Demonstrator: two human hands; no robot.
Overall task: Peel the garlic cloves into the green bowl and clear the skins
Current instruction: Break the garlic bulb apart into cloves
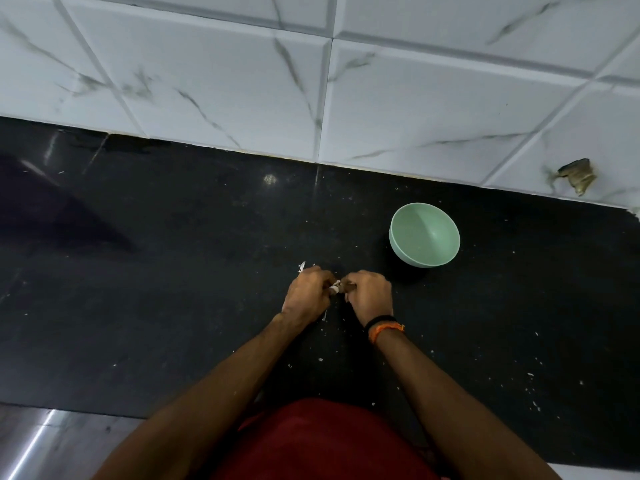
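Here, near the green bowl (424,234) on its left, the left hand (306,295) and right hand (370,295) pinch a garlic clove (335,288), likely light, firm, papery-skinned, best gripped at its ends.

Both hands meet over the middle of the black counter (173,271), fingers curled. The left hand (306,294) and the right hand (370,294) pinch a small garlic clove (336,288) between them, its white skin showing at the fingertips. A strip of skin (302,266) sticks out beyond the left hand's knuckles. The green bowl (424,234) stands upright on the counter near the right hand, farther back and to its right, apart from it; it looks bare inside. White skin flakes (535,405) dot the counter, mostly at the right. Black and orange bands (384,325) circle the right wrist. White marbled tiles (242,81) form the wall behind.
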